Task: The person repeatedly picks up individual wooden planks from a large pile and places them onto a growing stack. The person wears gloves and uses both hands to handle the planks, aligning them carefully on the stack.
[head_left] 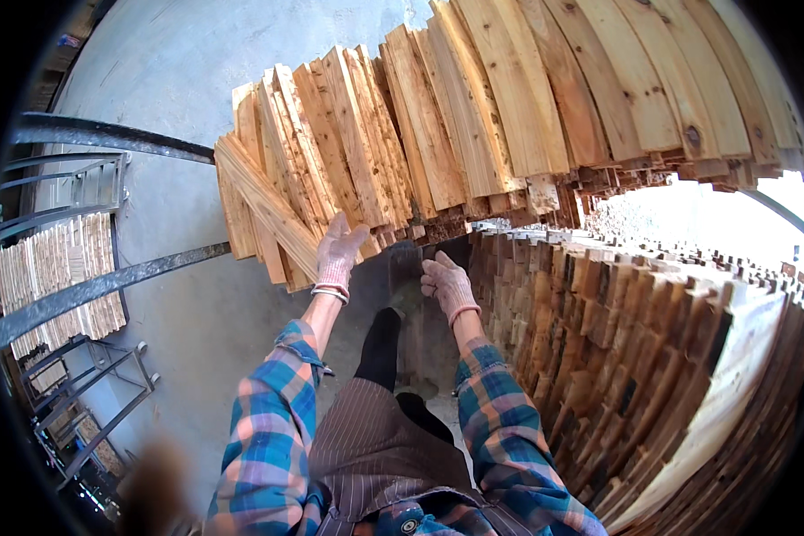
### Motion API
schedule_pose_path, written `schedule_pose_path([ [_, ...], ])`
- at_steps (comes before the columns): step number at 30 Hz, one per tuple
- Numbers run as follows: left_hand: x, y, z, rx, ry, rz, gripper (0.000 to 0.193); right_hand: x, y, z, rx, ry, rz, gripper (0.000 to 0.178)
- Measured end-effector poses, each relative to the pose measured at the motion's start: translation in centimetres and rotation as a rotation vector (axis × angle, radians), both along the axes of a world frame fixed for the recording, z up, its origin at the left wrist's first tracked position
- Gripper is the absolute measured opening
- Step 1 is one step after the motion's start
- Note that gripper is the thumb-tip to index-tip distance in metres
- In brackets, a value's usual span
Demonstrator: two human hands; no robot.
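A long row of rough wooden boards (420, 134) stretches across in front of me, their near ends uneven. At its left end one board (263, 201) lies slantwise across the others. My left hand (338, 248), in a pale pinkish work glove, is at the near ends of the boards beside this slanted board. Its fingers and thumb are spread, with no board closed in them. To the right, my right hand (448, 281), gloved alike, hovers just below the row's near edge. Its fingers are loosely bent and apart, and nothing shows in them.
A tall stack of darker wood pieces (590, 330) stands close on my right. Metal bars (121, 286) run out from the row's left end. Farther left are another board pile (58, 277) and a metal frame cart (107, 393). Grey concrete floor (196, 357) lies below.
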State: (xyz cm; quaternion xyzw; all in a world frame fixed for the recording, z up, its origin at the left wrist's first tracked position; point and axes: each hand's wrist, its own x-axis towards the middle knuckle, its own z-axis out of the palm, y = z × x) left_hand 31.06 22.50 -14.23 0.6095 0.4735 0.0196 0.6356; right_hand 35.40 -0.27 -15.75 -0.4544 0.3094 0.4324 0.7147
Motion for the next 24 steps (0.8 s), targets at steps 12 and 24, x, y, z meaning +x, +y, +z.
schedule_pose_path([
  [12,8.3,-0.8,-6.3,0.525,0.378,-0.39,0.089,5.5,7.1,-12.0,-0.242,-0.035,-0.207,0.045],
  [24,9.6,0.4,-6.3,0.466,0.339,-0.158,0.091,6.1,4.6,-8.3,-0.203,-0.083,-0.025,0.03],
])
